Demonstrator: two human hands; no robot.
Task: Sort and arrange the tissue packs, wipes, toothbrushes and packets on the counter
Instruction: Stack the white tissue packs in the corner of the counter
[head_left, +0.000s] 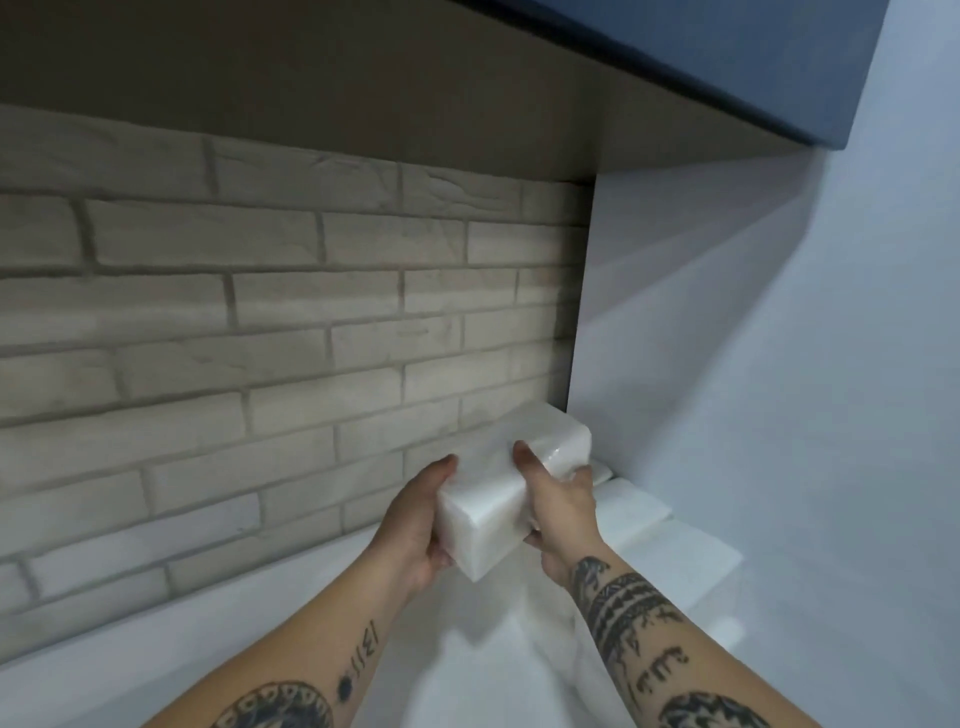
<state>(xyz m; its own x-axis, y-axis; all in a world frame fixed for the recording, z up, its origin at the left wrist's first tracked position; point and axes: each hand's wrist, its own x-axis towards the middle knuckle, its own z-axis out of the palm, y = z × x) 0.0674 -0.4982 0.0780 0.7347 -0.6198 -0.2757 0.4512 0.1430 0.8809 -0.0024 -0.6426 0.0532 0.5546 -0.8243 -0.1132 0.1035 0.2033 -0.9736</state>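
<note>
Both my hands hold one long white tissue pack (498, 486) in clear wrap, lifted above the white counter (322, 613) near the back right corner. My left hand (415, 525) grips its left side, thumb on top. Over the pack's right side my right hand (558, 506) curls, with the thumb lying across its top. More white tissue packs (639, 512) lie flat on the counter just right of and behind the held pack, against the side wall. No wipes, toothbrushes or packets are in view.
A pale brick backsplash (270, 364) runs behind the counter. A white side wall (779, 415) closes the right. A dark blue cabinet (727, 57) hangs overhead. Another white block (696, 561) sits at the counter's right.
</note>
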